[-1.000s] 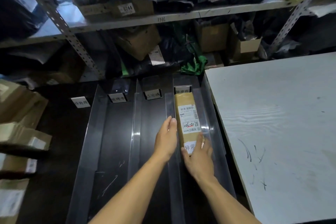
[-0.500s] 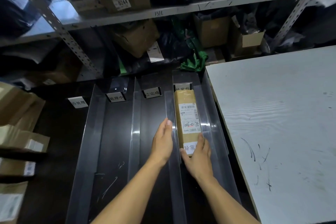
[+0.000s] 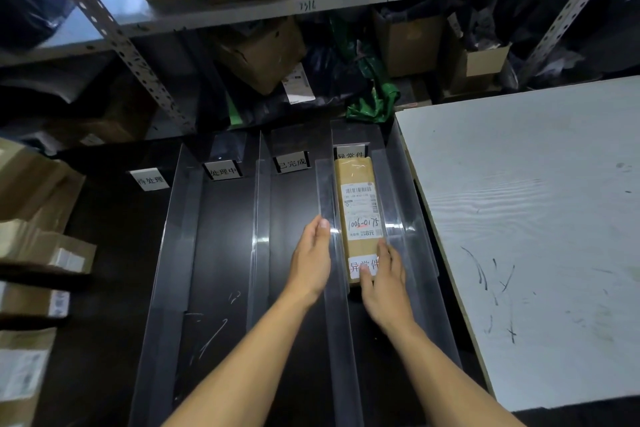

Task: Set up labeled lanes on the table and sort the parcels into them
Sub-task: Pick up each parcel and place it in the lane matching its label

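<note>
Both hands lie flat-fingered: the right hand [image 3: 382, 282] rests its fingertips on the near end of the parcel [image 3: 360, 215] (long axis running straight away, in the rightmost lane), the left hand [image 3: 311, 262] just beside it, across the divider [image 3: 334, 253].

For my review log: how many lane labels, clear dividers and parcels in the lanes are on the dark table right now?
Lane labels: 4 (leftmost, second, third, rightmost, partly hidden)
Clear dividers: 4 ()
Parcels in lanes: 1, the brown parcel in the rightmost lane
Total: 9
</note>
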A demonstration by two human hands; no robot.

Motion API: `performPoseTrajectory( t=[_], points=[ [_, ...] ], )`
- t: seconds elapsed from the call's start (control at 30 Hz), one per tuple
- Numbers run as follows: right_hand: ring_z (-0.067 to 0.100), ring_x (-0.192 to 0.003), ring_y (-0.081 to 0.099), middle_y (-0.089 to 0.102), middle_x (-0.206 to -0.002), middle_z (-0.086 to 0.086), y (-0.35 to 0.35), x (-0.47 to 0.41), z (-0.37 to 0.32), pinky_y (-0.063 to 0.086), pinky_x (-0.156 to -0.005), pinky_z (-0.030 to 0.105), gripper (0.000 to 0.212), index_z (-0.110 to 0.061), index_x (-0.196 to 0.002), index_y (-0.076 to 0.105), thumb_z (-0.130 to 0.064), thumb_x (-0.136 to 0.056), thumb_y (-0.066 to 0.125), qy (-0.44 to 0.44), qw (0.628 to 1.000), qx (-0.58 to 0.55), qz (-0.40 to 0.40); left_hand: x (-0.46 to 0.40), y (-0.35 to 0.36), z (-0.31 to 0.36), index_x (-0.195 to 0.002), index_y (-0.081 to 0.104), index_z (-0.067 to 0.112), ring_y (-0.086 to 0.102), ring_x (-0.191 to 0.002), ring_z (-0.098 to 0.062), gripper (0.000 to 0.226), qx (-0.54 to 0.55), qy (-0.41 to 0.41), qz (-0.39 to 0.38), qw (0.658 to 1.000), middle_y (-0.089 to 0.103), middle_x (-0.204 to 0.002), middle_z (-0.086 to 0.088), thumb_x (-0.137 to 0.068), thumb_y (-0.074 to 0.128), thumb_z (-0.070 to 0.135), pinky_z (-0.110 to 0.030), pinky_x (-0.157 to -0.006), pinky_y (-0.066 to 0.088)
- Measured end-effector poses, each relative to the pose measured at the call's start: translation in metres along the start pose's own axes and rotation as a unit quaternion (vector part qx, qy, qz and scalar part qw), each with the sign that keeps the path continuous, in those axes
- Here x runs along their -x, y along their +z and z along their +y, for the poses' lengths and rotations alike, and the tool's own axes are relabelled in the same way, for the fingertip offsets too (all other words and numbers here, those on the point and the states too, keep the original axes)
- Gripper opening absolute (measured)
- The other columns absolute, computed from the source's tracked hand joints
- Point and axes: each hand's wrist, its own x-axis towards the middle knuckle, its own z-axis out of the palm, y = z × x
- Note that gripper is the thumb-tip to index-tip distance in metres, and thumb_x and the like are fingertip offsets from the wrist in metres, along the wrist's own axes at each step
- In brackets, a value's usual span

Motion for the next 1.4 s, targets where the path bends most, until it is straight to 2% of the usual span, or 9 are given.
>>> performPoseTrajectory(
  t=[0.17, 0.3, 0.57, 0.67, 0.73, 0.83, 1.03, 1.23, 1.4],
  points=[
    [0.023, -0.139, 0.031, 0.036, -0.151, 0.010, -0.015, 0.007, -0.024, 0.027, -0.115, 0.035, 0.048, -0.008, -0.148, 0.032, -0.020, -0.102, 0.039, -0.015, 0.997, -0.012, 0.070, 0.008, -0.008, 0.008, -0.147, 0.041, 0.024, 0.036, -0.123, 0.003, 0.051, 0.007, 0.017, 0.023, 1.000, 0.045, -0.148, 0.009, -0.103, 0.035, 0.049, -0.017, -0.097, 0.026],
    [0.018, -0.136, 0.036, 0.038, -0.148, 0.004, -0.038, 0.014, -0.074, 0.030, -0.111, 0.029, 0.047, -0.012, -0.146, 0.036, -0.025, -0.101, 0.043, -0.110, 0.989, -0.012, 0.097, 0.018, -0.022, 0.028, -0.143, 0.046, 0.026, 0.043, -0.122, 0.000, 0.045, 0.013, 0.053, 0.040, 0.998, 0.051, -0.138, 0.012, -0.104, 0.036, 0.046, -0.003, -0.083, 0.028],
    [0.017, -0.134, 0.042, 0.048, -0.143, 0.005, -0.056, 0.047, -0.215, 0.029, -0.113, 0.024, 0.049, -0.008, -0.142, 0.045, -0.025, -0.096, 0.051, -0.329, 0.938, -0.034, 0.106, 0.050, -0.107, 0.080, -0.138, 0.052, 0.024, 0.050, -0.125, -0.002, 0.039, 0.008, 0.192, 0.133, 0.972, 0.057, -0.138, 0.006, -0.105, 0.040, 0.038, -0.017, -0.100, 0.038],
    [0.014, -0.132, 0.042, 0.049, -0.141, 0.005, -0.044, 0.066, -0.269, 0.026, -0.111, 0.015, 0.049, -0.009, -0.140, 0.047, -0.026, -0.094, 0.053, -0.386, 0.917, -0.045, 0.093, 0.067, -0.162, 0.094, -0.135, 0.055, 0.025, 0.052, -0.109, 0.015, 0.035, -0.005, 0.226, 0.193, 0.955, 0.059, -0.125, 0.013, -0.103, 0.045, 0.034, -0.002, -0.088, 0.037],
    [0.012, -0.131, 0.042, 0.049, -0.141, 0.004, -0.030, 0.081, -0.304, 0.024, -0.108, 0.009, 0.050, -0.010, -0.141, 0.046, -0.028, -0.094, 0.052, -0.421, 0.903, -0.044, 0.076, 0.082, -0.204, 0.098, -0.134, 0.056, 0.024, 0.049, -0.099, 0.024, 0.033, -0.018, 0.235, 0.239, 0.942, 0.057, -0.116, 0.016, -0.102, 0.049, 0.030, 0.004, -0.080, 0.035],
    [0.011, -0.132, 0.041, 0.047, -0.142, 0.001, -0.001, 0.106, -0.352, 0.025, -0.108, 0.011, 0.050, -0.013, -0.141, 0.045, -0.027, -0.095, 0.054, -0.469, 0.881, -0.047, 0.035, 0.107, -0.268, 0.096, -0.132, 0.057, 0.021, 0.054, -0.100, 0.011, 0.033, -0.039, 0.235, 0.309, 0.921, 0.059, -0.118, 0.011, -0.100, 0.053, 0.025, 0.000, -0.083, 0.037],
    [0.012, -0.127, 0.048, 0.046, -0.141, -0.001, 0.078, 0.154, -0.438, 0.040, -0.106, 0.025, 0.050, -0.014, -0.142, 0.045, -0.026, -0.095, 0.059, -0.518, 0.853, -0.061, -0.028, 0.151, -0.395, 0.072, -0.128, 0.058, 0.018, 0.060, -0.113, -0.014, 0.031, -0.028, 0.205, 0.392, 0.896, 0.060, -0.119, 0.006, -0.097, 0.055, 0.019, -0.035, -0.101, 0.047],
    [0.008, -0.119, 0.052, 0.048, -0.137, -0.005, 0.172, 0.188, -0.501, 0.038, -0.095, 0.019, 0.052, -0.020, -0.143, 0.042, -0.035, -0.095, 0.057, -0.549, 0.829, -0.044, -0.100, 0.189, -0.500, 0.043, -0.120, 0.061, 0.023, 0.059, -0.111, -0.010, 0.025, -0.029, 0.152, 0.438, 0.886, 0.063, -0.115, 0.009, -0.095, 0.057, 0.020, -0.029, -0.096, 0.046],
    [0.015, -0.128, 0.046, 0.045, -0.143, 0.000, 0.247, 0.179, -0.526, 0.041, -0.101, 0.030, 0.060, -0.022, -0.145, 0.039, -0.040, -0.091, 0.059, -0.482, 0.859, 0.052, -0.162, 0.198, -0.553, 0.025, -0.122, 0.059, 0.025, 0.056, -0.113, -0.008, 0.026, -0.034, 0.098, 0.431, 0.896, 0.062, -0.122, 0.008, -0.096, 0.054, 0.022, -0.026, -0.094, 0.044]
  ],
)
